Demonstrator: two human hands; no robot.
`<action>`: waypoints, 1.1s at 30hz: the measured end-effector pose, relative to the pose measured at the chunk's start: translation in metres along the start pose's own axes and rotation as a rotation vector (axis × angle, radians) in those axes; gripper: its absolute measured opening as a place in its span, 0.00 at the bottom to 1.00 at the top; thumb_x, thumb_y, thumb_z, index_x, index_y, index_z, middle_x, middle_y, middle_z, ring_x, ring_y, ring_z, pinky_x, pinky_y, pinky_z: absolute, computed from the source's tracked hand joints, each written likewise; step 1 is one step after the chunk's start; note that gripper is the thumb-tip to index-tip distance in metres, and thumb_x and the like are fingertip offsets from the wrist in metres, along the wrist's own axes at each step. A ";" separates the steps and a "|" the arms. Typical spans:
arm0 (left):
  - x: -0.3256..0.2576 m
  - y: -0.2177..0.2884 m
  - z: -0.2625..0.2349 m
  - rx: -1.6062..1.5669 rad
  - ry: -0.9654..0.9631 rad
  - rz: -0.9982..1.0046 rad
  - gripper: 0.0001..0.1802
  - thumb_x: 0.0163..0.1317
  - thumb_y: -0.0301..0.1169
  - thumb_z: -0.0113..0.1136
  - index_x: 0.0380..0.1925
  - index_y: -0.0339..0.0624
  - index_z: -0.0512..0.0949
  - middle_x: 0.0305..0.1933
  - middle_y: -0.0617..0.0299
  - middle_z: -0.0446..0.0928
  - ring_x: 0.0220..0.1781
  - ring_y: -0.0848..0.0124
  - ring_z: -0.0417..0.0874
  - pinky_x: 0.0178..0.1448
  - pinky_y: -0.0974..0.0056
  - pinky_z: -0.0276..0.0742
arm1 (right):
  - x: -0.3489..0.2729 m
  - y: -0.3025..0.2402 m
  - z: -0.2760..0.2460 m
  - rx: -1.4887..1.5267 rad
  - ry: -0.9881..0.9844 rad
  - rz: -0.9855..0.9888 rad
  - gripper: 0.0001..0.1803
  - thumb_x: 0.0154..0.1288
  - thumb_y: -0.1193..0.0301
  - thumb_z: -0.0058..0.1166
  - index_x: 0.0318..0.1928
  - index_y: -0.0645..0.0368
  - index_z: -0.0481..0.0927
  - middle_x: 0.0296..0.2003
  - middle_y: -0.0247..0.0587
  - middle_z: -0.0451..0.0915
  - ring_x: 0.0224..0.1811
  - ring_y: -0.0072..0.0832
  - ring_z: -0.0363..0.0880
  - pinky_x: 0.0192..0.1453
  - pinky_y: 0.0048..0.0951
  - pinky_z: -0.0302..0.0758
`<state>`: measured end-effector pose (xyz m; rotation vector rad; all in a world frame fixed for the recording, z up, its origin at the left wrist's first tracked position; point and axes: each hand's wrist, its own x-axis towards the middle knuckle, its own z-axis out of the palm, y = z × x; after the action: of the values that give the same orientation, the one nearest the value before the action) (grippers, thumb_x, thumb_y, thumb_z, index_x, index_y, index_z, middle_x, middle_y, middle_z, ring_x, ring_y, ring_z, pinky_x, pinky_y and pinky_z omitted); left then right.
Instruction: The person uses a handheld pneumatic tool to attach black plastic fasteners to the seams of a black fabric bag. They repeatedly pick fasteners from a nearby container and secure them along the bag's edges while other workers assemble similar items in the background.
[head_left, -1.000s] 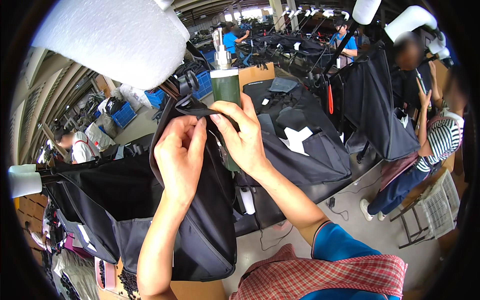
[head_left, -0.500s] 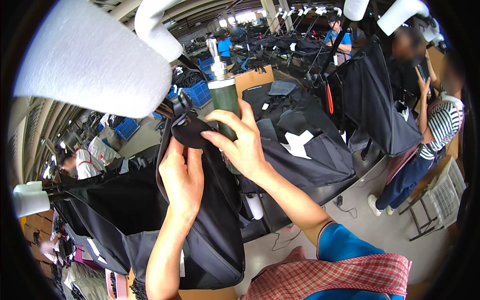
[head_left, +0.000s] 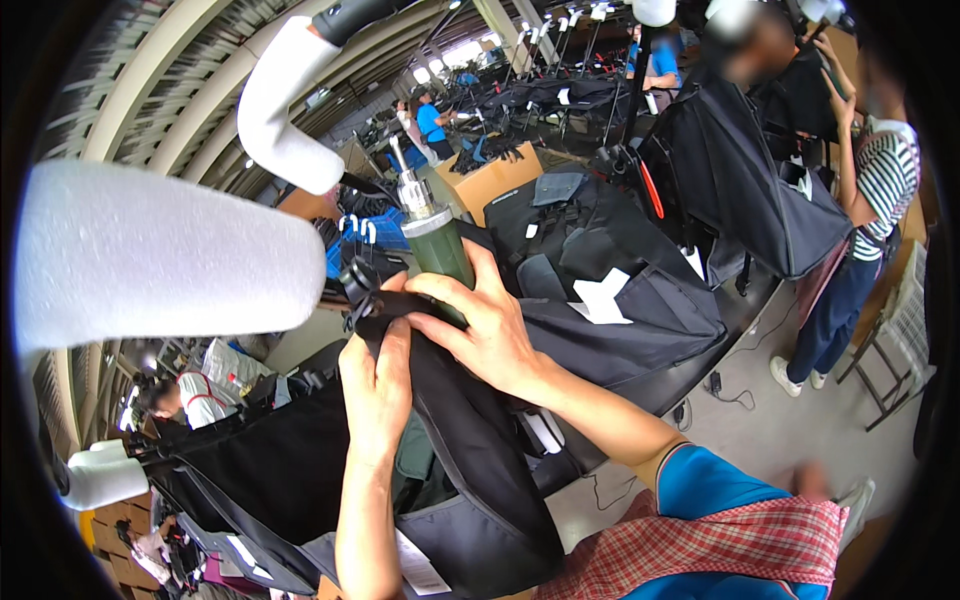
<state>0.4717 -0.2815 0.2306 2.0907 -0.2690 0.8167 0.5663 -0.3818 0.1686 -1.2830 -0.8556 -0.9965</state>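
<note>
My right hand [head_left: 488,330] is closed round a green cylindrical power screwdriver [head_left: 438,255], whose silver collar and thin metal bit point up and away. Its thumb and forefinger also pinch a black fabric flap [head_left: 392,308]. From below, my left hand [head_left: 376,385] grips the same flap, fingers pressed together. A black plastic joint [head_left: 358,282] on the frame sits just beyond my left fingertips. Below both hands hangs the black fabric body [head_left: 455,425] that the flap seems to belong to. Any fastener at the flap is hidden by my fingers.
White foam-wrapped bars [head_left: 180,255] jut in at the left, close to my left hand. More black fabric [head_left: 600,245] lies on the table to the right. A co-worker in a striped shirt [head_left: 885,180] stands at the right. A cardboard box [head_left: 490,180] stands behind.
The flap has been pulled flatter and both hands have drawn together at it. The screwdriver has tilted further left. My view has turned, so the foam bars sit lower.
</note>
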 end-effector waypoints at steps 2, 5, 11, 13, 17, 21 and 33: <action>0.001 -0.004 0.001 -0.034 -0.024 0.038 0.17 0.70 0.22 0.45 0.56 0.32 0.73 0.54 0.55 0.78 0.55 0.73 0.76 0.59 0.70 0.70 | 0.000 -0.001 -0.023 0.080 -0.088 0.011 0.26 0.53 0.66 0.68 0.55 0.43 0.76 0.57 0.52 0.64 0.51 0.50 0.77 0.51 0.39 0.79; -0.001 -0.009 -0.004 -0.086 -0.010 0.017 0.17 0.71 0.22 0.44 0.57 0.34 0.73 0.51 0.58 0.80 0.50 0.76 0.76 0.55 0.73 0.70 | -0.017 -0.020 -0.073 0.428 -0.451 0.351 0.38 0.51 0.70 0.70 0.64 0.47 0.71 0.57 0.43 0.66 0.44 0.27 0.78 0.49 0.27 0.76; -0.004 -0.009 0.006 -0.002 0.059 0.038 0.17 0.71 0.22 0.45 0.56 0.36 0.74 0.47 0.64 0.81 0.36 0.87 0.70 0.38 0.79 0.66 | -0.059 -0.045 -0.125 0.959 -0.691 0.723 0.59 0.49 0.82 0.68 0.75 0.52 0.41 0.57 0.38 0.66 0.38 0.22 0.75 0.43 0.26 0.76; -0.004 -0.010 0.010 0.024 0.080 0.079 0.16 0.70 0.22 0.45 0.56 0.35 0.74 0.48 0.61 0.81 0.41 0.83 0.74 0.46 0.76 0.69 | -0.059 -0.048 -0.127 0.939 -0.732 0.768 0.60 0.50 0.82 0.68 0.75 0.51 0.38 0.58 0.39 0.66 0.38 0.21 0.74 0.42 0.26 0.77; -0.005 -0.011 0.010 0.050 0.106 0.127 0.16 0.70 0.21 0.44 0.55 0.32 0.73 0.50 0.55 0.81 0.52 0.73 0.78 0.60 0.67 0.69 | -0.060 -0.054 -0.123 0.957 -0.748 0.794 0.60 0.50 0.82 0.67 0.75 0.49 0.38 0.57 0.39 0.66 0.37 0.21 0.75 0.42 0.26 0.77; -0.006 -0.009 0.015 0.040 0.138 0.095 0.15 0.70 0.21 0.44 0.54 0.31 0.73 0.50 0.53 0.81 0.53 0.71 0.79 0.61 0.66 0.69 | -0.059 -0.055 -0.121 0.977 -0.745 0.847 0.61 0.50 0.82 0.67 0.75 0.48 0.37 0.55 0.40 0.68 0.37 0.22 0.75 0.38 0.25 0.77; -0.007 -0.019 0.028 0.124 0.261 0.156 0.16 0.67 0.17 0.42 0.51 0.31 0.74 0.46 0.50 0.82 0.49 0.64 0.83 0.53 0.63 0.76 | -0.059 -0.087 -0.098 1.126 -0.584 1.004 0.51 0.62 0.83 0.52 0.75 0.44 0.34 0.50 0.45 0.71 0.34 0.23 0.76 0.34 0.27 0.79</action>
<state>0.4879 -0.2924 0.2020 2.0673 -0.2462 1.2150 0.4614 -0.4735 0.1342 -0.7649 -0.8208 0.6580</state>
